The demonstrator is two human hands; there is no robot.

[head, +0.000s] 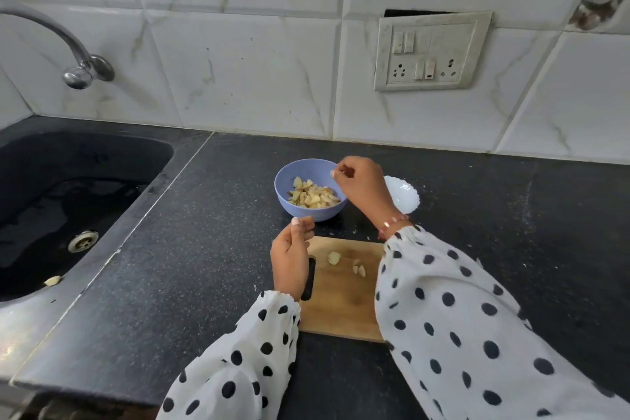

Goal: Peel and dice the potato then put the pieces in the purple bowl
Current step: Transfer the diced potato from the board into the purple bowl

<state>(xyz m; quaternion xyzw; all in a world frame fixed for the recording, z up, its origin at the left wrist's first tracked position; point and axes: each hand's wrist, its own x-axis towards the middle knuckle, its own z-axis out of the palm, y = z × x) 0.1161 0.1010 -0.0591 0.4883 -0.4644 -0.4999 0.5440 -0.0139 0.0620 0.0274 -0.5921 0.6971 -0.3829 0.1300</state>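
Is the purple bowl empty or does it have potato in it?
Not empty. The purple bowl holds a pile of potato pieces covering its bottom, well below the rim. A few pieces remain on the cutting board.
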